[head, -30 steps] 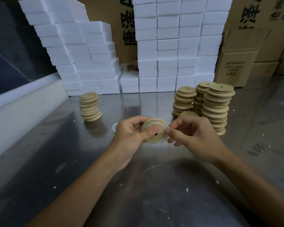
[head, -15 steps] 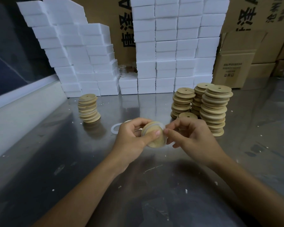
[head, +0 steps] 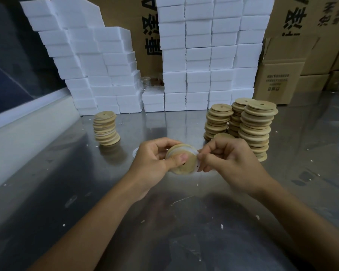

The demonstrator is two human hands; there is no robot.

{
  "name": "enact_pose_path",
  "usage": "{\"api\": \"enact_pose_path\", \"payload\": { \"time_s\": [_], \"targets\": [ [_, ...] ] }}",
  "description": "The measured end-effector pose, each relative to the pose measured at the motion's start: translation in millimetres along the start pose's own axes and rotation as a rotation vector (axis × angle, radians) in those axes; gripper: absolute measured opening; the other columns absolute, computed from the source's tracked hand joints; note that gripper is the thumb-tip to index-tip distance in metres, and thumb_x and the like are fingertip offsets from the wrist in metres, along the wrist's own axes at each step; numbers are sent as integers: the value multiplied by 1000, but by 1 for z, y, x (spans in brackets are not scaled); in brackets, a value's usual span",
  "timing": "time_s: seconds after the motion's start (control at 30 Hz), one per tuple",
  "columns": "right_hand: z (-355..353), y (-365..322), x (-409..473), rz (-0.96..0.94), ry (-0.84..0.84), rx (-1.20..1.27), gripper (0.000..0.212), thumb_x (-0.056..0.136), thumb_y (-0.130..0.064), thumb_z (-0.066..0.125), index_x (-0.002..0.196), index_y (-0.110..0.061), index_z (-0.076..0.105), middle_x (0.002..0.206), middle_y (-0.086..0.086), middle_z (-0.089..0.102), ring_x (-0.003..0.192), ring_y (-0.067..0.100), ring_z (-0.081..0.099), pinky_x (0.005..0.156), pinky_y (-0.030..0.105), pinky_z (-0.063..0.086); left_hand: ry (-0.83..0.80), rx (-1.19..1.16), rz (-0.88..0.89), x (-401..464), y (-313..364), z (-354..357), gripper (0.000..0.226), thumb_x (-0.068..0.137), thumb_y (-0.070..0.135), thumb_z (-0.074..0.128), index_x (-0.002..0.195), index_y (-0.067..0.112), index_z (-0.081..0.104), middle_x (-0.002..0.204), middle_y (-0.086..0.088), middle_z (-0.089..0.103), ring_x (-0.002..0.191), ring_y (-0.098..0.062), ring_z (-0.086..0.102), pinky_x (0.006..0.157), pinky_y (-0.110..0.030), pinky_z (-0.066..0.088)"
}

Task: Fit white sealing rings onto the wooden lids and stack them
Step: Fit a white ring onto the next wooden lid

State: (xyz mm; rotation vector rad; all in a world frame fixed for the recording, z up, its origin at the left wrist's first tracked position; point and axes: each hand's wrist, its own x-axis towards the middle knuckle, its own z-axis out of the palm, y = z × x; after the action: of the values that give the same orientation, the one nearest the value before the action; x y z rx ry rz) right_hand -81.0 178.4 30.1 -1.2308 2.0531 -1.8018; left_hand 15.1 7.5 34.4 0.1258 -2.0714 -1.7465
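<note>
Left hand [head: 153, 163] grips wooden lid [head: 182, 161] on edge, thumb bracing its face; right hand [head: 229, 163], beside it, pinches white sealing ring [head: 196, 156], apparently stretching it onto the rim.

Steel table [head: 47, 192] with lid stacks [head: 256, 130], foam blocks [head: 198, 81], cartons [head: 278, 81].

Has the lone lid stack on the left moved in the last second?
No. The left stack keeps its spot before the foam blocks; only the camera shifted.

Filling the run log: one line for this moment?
left hand grips wooden lid | right hand pinches white ring | fitting
</note>
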Motion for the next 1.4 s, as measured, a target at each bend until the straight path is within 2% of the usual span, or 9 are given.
{"api": "enact_pose_path", "payload": {
  "time_s": [0.13, 0.3, 0.67, 0.87, 1.0, 1.03, 1.13, 1.23, 1.4],
  "targets": [
    [-1, -3, -1, 26, -35, 15, 6, 86, 8, 64, 81, 7, 66, 70, 15, 73, 64, 20, 70, 67, 28, 60, -52, -40, -37, -2, 3, -4, 36, 65, 17, 74, 99, 4, 70, 93, -13, 72, 82, -17, 66, 71, -26, 56],
    [-3, -10, -1, 20, -60, 1, 8, 86, 11, 61, 81, 9, 66, 70, 17, 73, 66, 26, 71, 68, 34, 60, -83, -54, -67, -3, 5, -6, 36, 64, 18, 73, 97, 8, 70, 90, -8, 72, 83, -17, 65, 73, -33, 54],
    [0, -9, -2, 85, -35, 69, 13, 92, 5, 59, 80, 3, 64, 68, 16, 72, 65, 23, 71, 65, 27, 58, -102, -53, -62, -3, 7, -9, 36, 63, 19, 75, 97, 9, 71, 92, -7, 73, 85, -17, 67, 74, -31, 56],
    [5, -6, -3, 69, -10, -3, 10, 89, 2, 62, 80, 1, 66, 71, 15, 73, 67, 22, 69, 70, 34, 58, -89, -17, -2, -2, 3, -9, 33, 60, 23, 79, 92, 12, 74, 92, -9, 74, 85, -18, 68, 77, -33, 57],
    [10, -6, -7, 24, -16, -139, 3, 85, -6, 68, 83, -7, 70, 74, 9, 74, 72, 36, 70, 72, 57, 57, -80, 18, 1, -2, -3, -10, 28, 61, 25, 80, 88, 17, 76, 93, -9, 75, 86, -18, 69, 81, -37, 57],
    [11, -5, -7, 26, -5, -149, 4, 84, -5, 69, 83, -9, 70, 73, 8, 74, 71, 36, 70, 71, 59, 56, -82, 28, 0, -2, -4, -10, 27, 61, 26, 81, 87, 19, 77, 93, -8, 75, 86, -18, 69, 82, -37, 57],
    [12, -5, -7, -3, 32, -175, 8, 83, -4, 69, 80, -11, 71, 71, 4, 74, 67, 27, 72, 70, 56, 57, -86, 44, 7, -2, -5, -9, 28, 61, 29, 83, 88, 21, 77, 93, -6, 75, 86, -18, 69, 83, -40, 58],
    [10, -4, -6, -31, 40, -179, 9, 85, -6, 67, 80, -12, 71, 71, 4, 73, 66, 26, 71, 68, 54, 57, -84, 56, 12, -1, -5, -8, 26, 62, 28, 82, 87, 24, 78, 92, -4, 75, 87, -18, 69, 83, -39, 58],
    [3, -4, -3, 1, -83, -106, 9, 94, -10, 64, 86, -10, 69, 76, 9, 72, 72, 28, 69, 69, 47, 58, -103, -43, -23, -2, -3, -10, 27, 60, 25, 82, 85, 19, 78, 89, -5, 74, 84, -17, 68, 73, -28, 56]
  ]
}}
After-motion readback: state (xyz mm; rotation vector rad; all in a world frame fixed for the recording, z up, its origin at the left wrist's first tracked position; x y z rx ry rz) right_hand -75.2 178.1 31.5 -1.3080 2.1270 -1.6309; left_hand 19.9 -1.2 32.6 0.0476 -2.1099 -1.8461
